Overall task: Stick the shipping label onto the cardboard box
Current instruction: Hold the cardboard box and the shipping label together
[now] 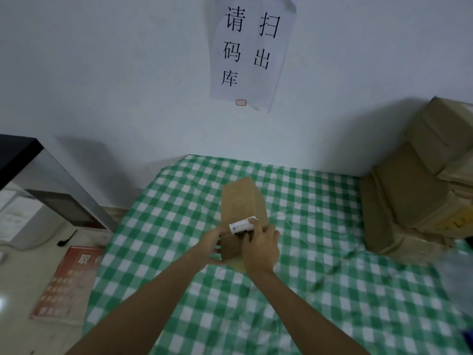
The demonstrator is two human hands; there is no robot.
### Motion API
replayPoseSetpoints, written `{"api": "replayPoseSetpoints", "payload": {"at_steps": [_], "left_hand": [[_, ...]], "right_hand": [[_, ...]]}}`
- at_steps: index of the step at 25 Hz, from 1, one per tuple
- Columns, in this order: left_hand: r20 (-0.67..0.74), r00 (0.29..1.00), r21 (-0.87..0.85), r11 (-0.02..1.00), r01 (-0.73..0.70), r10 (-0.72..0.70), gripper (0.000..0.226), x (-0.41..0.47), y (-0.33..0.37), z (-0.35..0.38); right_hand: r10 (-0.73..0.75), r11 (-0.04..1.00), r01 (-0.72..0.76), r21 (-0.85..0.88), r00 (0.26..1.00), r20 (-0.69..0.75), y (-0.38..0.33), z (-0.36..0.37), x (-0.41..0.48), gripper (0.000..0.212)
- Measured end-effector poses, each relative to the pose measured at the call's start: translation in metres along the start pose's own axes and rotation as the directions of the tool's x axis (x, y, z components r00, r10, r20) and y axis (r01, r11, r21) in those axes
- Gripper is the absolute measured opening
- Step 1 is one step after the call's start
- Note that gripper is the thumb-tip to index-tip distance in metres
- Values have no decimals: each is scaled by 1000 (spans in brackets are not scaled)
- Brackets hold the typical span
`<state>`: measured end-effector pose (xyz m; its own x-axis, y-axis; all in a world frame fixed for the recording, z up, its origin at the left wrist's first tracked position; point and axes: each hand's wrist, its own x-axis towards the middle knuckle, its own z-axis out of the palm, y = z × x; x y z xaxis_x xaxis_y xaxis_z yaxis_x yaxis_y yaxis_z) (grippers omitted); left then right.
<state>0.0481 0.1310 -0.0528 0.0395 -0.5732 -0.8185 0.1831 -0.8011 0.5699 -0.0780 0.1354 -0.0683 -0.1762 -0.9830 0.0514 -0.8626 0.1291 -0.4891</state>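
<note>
A small brown cardboard box (242, 201) lies on the green-and-white checked tablecloth (320, 290), its long side running away from me. A white shipping label (242, 226) with black print lies across the near end of the box top, partly curled. My left hand (213, 243) grips the near left side of the box. My right hand (261, 245) rests on the near right of the box, with its fingers on the label's right end. The box's near face is hidden behind both hands.
A stack of flattened brown cartons (422, 190) stands at the right against the wall. A paper notice (252, 49) hangs on the wall. At the left are a black-framed counter (38, 180) and a red sign (69, 283) lying flat.
</note>
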Motion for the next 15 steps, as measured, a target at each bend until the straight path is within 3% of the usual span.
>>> {"api": "replayPoseSetpoints", "payload": {"at_steps": [4, 8, 12, 15], "left_hand": [[-1, 1000, 69, 998, 13, -13, 39, -26, -32, -17], [-17, 997, 65, 995, 71, -70, 33, -45, -64, -35], [-125, 992, 209, 977, 44, -19, 46, -59, -82, -45], [-28, 998, 314, 948, -50, 61, 76, -44, -103, -57]], "right_hand": [[-119, 991, 118, -69, 993, -19, -7, 1, -38, 32], [-207, 974, 208, -91, 978, 17, -2, 5, -71, 33], [-10, 982, -16, 188, 991, 135, 5, 9, -84, 28], [38, 909, -93, 406, 989, 143, 3, 7, -90, 30]]}}
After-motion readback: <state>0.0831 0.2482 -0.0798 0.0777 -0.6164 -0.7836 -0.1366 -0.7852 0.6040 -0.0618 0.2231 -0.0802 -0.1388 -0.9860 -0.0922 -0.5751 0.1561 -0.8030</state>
